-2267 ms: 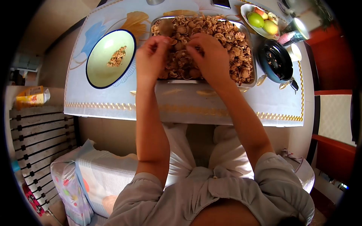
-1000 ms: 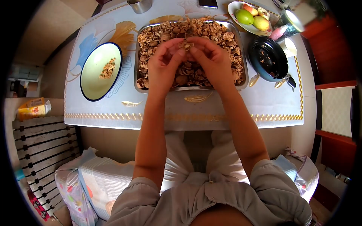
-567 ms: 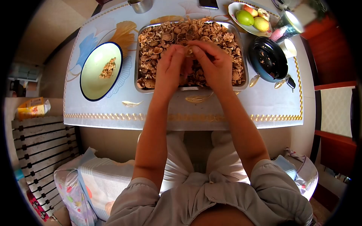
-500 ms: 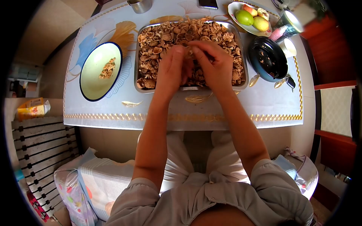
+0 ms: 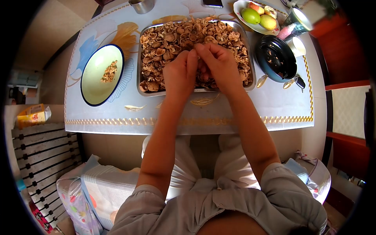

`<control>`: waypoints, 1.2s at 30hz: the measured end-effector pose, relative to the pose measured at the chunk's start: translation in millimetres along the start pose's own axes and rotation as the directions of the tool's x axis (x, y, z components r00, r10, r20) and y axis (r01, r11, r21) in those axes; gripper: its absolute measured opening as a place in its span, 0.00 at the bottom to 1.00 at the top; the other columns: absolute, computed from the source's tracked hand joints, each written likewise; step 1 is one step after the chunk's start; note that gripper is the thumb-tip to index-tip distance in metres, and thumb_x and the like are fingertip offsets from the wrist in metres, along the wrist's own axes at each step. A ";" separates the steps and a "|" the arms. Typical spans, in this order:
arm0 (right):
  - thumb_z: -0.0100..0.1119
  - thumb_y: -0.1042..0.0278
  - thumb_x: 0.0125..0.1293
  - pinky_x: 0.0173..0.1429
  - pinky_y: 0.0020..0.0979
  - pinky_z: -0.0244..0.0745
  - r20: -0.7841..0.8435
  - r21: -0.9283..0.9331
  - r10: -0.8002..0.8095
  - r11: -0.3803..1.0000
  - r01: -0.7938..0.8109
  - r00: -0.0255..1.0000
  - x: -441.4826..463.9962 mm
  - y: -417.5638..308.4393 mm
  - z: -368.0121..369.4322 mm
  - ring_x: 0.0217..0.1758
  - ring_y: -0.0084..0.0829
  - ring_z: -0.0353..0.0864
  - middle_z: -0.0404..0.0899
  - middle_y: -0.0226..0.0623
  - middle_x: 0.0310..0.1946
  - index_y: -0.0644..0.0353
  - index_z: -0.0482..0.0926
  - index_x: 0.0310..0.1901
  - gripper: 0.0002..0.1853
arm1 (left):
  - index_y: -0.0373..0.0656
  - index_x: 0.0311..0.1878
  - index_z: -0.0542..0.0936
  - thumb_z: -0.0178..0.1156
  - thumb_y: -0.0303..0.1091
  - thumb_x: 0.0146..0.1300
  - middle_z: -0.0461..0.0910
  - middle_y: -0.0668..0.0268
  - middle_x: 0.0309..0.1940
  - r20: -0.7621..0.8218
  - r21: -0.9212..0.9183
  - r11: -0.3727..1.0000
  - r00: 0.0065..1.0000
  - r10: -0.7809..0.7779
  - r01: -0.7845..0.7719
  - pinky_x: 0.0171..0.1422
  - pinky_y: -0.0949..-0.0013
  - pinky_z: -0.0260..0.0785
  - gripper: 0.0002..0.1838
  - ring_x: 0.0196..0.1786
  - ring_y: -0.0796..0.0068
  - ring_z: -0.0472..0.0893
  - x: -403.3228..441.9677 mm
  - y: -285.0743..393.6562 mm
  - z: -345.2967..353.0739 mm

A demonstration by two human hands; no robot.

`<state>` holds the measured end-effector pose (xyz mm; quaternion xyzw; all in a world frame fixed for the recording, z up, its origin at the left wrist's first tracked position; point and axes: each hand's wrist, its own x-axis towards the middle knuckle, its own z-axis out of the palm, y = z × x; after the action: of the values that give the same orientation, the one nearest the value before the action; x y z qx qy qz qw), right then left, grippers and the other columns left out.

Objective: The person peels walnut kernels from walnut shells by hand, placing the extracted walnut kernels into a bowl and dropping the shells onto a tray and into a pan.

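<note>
My left hand and my right hand meet fingertip to fingertip above a metal tray. Both are closed, pinching a small walnut piece that the fingers mostly hide. Beneath them, the tray is heaped with brown walnut shells. To the left stands an oval-looking pale enamel basin with a dark blue rim. A small pile of walnut kernels lies in it.
Right of the tray sits a black round pan with scraps inside. Behind it are a fruit plate, a pink bottle, a paper cup and a tall cup. A metal cup and a phone lie along the far side.
My hands have drawn closer together at the fingertips, and the walnut piece between them shows less. The whole view has shifted slightly; the tray and basin stay put on the table.
</note>
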<state>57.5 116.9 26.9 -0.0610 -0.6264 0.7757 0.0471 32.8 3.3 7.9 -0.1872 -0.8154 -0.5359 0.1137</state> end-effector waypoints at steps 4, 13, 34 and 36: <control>0.52 0.60 0.68 0.18 0.19 0.61 -0.105 -0.093 -0.055 0.995 0.045 0.993 -1.3 9.1 6.4 0.16 0.14 0.67 0.72 0.25 0.17 0.60 0.75 0.30 0.14 | 0.36 0.27 0.74 0.47 0.37 0.68 0.75 0.60 0.16 -0.024 -0.043 0.998 0.999 0.046 -0.047 0.22 0.67 0.65 0.16 0.17 0.65 0.74 -0.1 0.9 4.0; 0.53 0.63 0.67 0.26 0.18 0.67 0.022 0.040 -0.056 0.998 0.055 0.998 0.9 4.0 -4.0 0.23 0.16 0.74 0.77 0.27 0.23 0.61 0.78 0.39 0.10 | 0.41 0.26 0.70 0.39 0.48 0.71 0.67 0.71 0.15 0.386 -0.575 0.586 0.821 -0.422 0.571 0.14 0.78 0.53 0.23 0.13 0.82 0.65 6.1 8.0 -5.3; 0.52 0.70 0.67 0.27 0.20 0.71 -0.021 -0.197 -0.221 0.957 0.212 0.975 6.5 26.6 -0.9 0.24 0.18 0.75 0.77 0.31 0.25 0.65 0.74 0.43 0.08 | 0.37 0.37 0.75 0.46 0.41 0.70 0.74 0.64 0.20 -0.054 -0.282 0.945 0.980 -0.191 0.168 0.22 0.73 0.63 0.17 0.19 0.79 0.71 4.6 -13.7 9.9; 0.51 0.71 0.67 0.27 0.20 0.72 -0.055 -0.234 -0.251 0.944 0.232 0.966 6.9 27.9 -1.2 0.24 0.18 0.75 0.77 0.31 0.25 0.65 0.73 0.44 0.08 | 0.37 0.41 0.76 0.46 0.40 0.70 0.75 0.65 0.22 0.035 -0.335 0.919 0.978 -0.208 0.207 0.24 0.76 0.65 0.15 0.21 0.81 0.71 3.0 -9.0 9.4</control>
<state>50.9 113.2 -0.9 -0.0215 -0.7106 0.6847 0.1609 26.3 9.2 -2.2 -0.1163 -0.7269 -0.6765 0.0229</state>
